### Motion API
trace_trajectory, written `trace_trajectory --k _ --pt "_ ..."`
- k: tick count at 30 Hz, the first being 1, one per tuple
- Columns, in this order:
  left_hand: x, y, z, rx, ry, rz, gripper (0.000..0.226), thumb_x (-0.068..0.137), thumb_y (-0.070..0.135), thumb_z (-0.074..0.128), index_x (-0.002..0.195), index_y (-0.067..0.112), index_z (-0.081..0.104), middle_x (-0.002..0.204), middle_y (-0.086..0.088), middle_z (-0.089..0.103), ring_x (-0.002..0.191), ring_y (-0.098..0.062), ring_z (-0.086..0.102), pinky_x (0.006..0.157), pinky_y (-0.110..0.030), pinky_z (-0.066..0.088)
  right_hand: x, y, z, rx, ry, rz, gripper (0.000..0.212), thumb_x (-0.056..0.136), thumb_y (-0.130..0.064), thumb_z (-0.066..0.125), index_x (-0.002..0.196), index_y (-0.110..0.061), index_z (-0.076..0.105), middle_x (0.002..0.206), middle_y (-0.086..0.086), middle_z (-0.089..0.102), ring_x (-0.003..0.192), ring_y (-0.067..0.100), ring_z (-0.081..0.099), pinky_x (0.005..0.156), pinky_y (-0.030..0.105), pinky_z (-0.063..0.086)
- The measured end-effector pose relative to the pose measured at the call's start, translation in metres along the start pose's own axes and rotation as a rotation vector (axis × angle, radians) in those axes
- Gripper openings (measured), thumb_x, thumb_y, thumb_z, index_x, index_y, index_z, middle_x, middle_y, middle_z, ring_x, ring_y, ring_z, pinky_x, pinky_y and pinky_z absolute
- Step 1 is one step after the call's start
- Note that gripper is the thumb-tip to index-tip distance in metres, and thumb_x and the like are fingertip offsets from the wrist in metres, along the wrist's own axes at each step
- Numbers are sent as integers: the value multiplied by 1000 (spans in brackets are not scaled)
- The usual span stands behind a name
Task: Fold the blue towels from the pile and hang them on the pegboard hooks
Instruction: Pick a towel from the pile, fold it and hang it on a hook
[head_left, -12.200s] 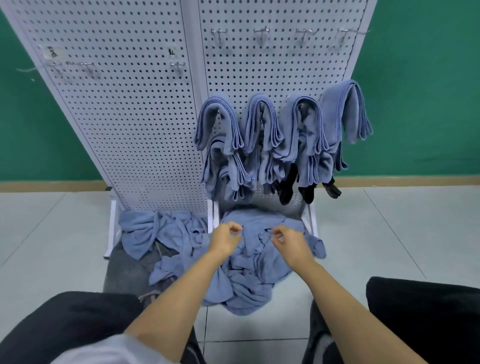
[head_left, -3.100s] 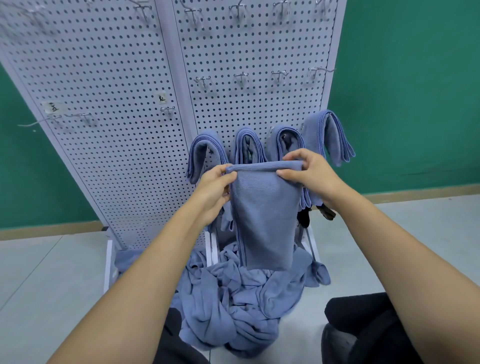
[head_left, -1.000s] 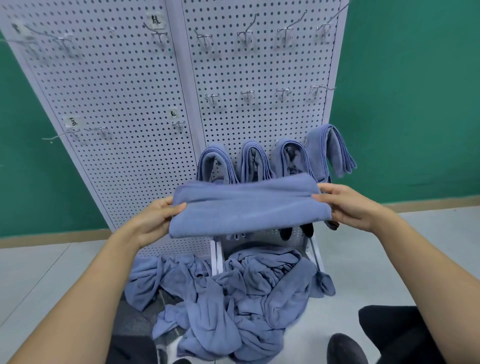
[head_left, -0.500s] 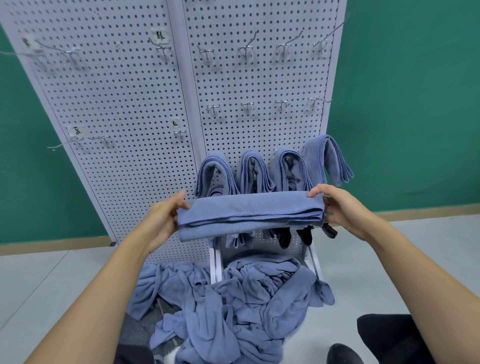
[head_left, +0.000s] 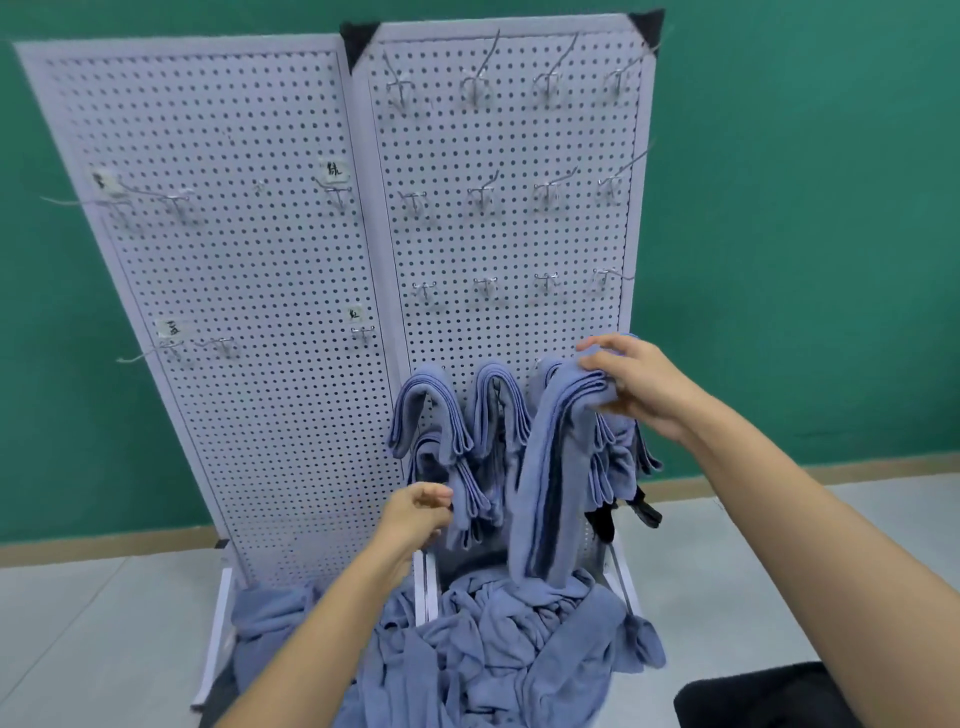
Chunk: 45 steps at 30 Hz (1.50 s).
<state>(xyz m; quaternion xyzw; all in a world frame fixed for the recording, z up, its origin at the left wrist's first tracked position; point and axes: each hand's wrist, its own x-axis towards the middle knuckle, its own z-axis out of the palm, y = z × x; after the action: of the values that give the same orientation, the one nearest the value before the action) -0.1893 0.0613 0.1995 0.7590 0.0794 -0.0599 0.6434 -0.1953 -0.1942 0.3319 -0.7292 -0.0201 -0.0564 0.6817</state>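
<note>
Head view: right grip (head_left: 639, 387) pinches the towel (head_left: 550, 483); left grip (head_left: 415, 514) curled, hold unclear. One-handed, folds may slip apart before the hook (head_left: 545, 283).

Bare left forearm (head_left: 332, 618) and right forearm (head_left: 779, 493) — black trousers (head_left: 763, 699) cover 1 leg.

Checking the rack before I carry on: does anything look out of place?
Yes: black items dangle under the hung blue towels, low on the right pegboard panel, the only non-blue things there; what they are is unclear.
</note>
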Motion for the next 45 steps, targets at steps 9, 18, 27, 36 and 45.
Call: trace_trajectory --k 9,18,27,36,45 --pt "-31 79 83 10 -128 399 62 80 42 73 132 24 44 129 9 50 118 -11 49 99 -31 43 2 -33 4 26 100 -33 17 90 -12 63 104 -10 55 87 9 63 67 16 64 53 27 57" --pt "-19 99 100 246 203 707 26 85 7 64 107 21 61 93 12 64 86 -10 62 71 -18 51 2 -50 -52 237 239 -83 5 95 -7 53 90 -8 55 83 9 60 54 11 62 49 22 54" --pt "-18 163 101 439 254 697 13 85 20 65 97 23 66 93 10 62 79 -16 61 67 -34 53 10 0 -98 -358 259 19 25 87 -8 59 111 -14 62 108 7 62 98 22 58 81 34 47" --pt "-8 200 157 461 232 672 10 78 24 68 88 25 67 84 13 65 78 -12 60 53 -22 38 28 2 -82 -726 141 -297 43 78 -22 72 114 -23 50 105 0 54 94 19 55 79 35 47" --pt "41 211 192 442 63 770 25 82 -1 57 98 14 69 88 6 63 87 -20 62 78 -39 54 90 -5 -123 -626 367 -418 33 80 2 53 108 -13 64 108 5 65 97 20 58 87 30 46"
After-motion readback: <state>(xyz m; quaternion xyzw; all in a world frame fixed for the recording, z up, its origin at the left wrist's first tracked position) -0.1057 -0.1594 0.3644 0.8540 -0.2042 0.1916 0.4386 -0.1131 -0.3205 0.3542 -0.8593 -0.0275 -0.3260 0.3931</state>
